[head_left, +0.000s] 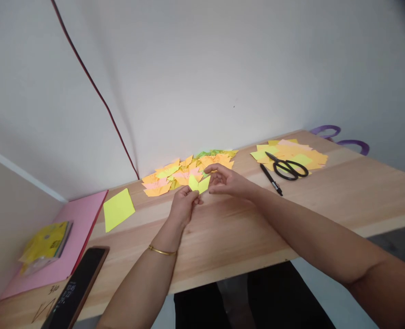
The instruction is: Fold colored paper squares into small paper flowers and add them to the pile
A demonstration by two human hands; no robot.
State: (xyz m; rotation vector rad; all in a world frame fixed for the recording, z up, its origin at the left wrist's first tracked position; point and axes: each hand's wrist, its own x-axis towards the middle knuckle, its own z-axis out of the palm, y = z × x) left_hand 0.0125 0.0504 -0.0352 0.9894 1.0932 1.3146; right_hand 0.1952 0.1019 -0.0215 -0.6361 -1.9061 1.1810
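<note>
A dark red cable at 10 o'clock runs down the pale wall to the tabletop. Between 8 and 9, a yellow packet lies on a pink folder — a phone near it at 8. Toward 3 o'clock: black scissors, a black pen just beside — purple loops farther out.

Lower part of folded yellow paper hidden by left hand, phone cut off by bottom edge, print on yellow packet blurred, marks on folded pieces too small to read, purple loops partly hidden behind table.
</note>
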